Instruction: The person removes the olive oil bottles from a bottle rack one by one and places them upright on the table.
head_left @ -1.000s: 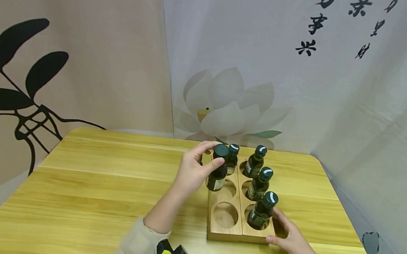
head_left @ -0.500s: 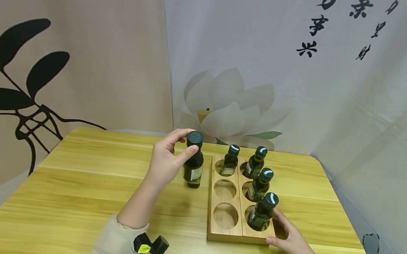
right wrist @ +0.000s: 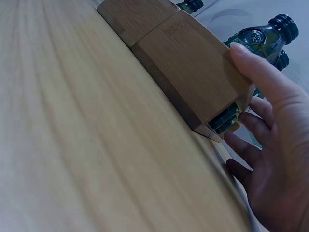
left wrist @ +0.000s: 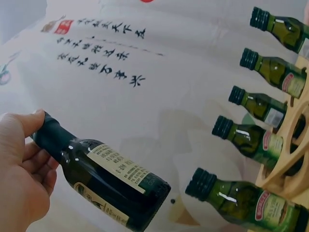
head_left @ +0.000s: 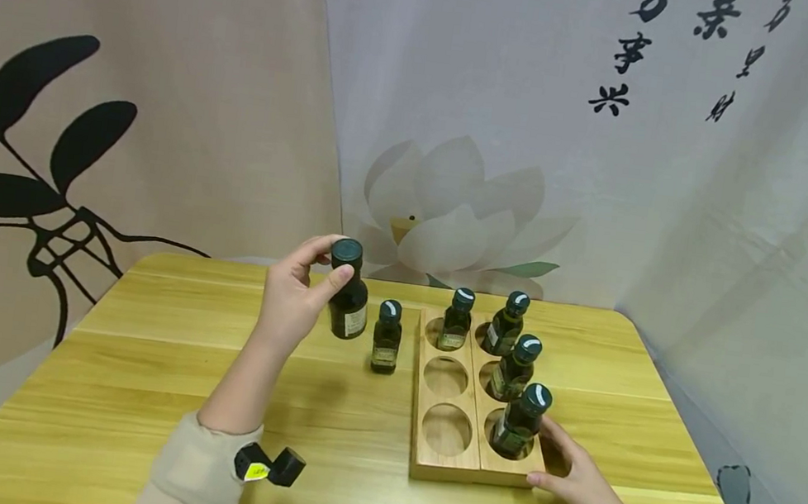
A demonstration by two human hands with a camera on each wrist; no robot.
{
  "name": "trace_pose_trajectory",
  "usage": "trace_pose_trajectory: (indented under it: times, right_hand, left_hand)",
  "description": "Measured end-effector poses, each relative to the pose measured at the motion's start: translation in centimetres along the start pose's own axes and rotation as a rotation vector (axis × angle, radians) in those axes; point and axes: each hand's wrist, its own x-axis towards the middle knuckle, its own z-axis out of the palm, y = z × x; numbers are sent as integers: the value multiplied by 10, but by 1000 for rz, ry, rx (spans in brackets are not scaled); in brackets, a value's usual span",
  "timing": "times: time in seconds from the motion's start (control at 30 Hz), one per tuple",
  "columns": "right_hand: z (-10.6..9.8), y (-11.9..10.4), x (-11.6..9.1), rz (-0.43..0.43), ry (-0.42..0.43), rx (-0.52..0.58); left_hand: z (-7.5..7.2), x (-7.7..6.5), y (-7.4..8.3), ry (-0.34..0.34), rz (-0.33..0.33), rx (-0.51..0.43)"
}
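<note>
My left hand [head_left: 291, 299] pinches a dark green glass bottle [head_left: 349, 312] near its cap, between thumb and fingers. The bottle hangs upright left of the rack, its cream label showing in the left wrist view. Between it and the rack, a small green bottle [head_left: 386, 343] stands on the table. The two-row wooden rack [head_left: 444, 466] holds a bottle [head_left: 455, 324] at the back of its left row and three bottles [head_left: 513, 370] in its right row. At the rack's front right corner, my right hand [head_left: 578, 478] grips the wood, thumb in front and fingers along the side.
In the left row, the middle hole [head_left: 446, 377] and front hole [head_left: 447, 430] have no bottle. The wooden table [head_left: 160, 357] reaches back to a printed cloth [head_left: 227, 99]. A small black device [head_left: 269, 466] is strapped at the left sleeve [head_left: 204, 462].
My left hand has carried its bottle leftward from over the rack's left row, past the standing small bottle, which now shows fully. The right hand and rack have stayed put.
</note>
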Motion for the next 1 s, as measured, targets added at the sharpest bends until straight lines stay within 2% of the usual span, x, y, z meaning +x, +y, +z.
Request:
trace_pose_trajectory:
  times: [0.23,0.73,1.0]
  right_hand:
    - [0,3,0,-2,0,-5]
    - [0,2,0,12,-5,-5]
    - [-1,1,0,-4,-4,-6]
  left_hand:
    - [-6,0,-13,-5,-21,19]
    - [-8,-20,-55,8,-160,26]
    - [-4,-29,-45,1,-225,66]
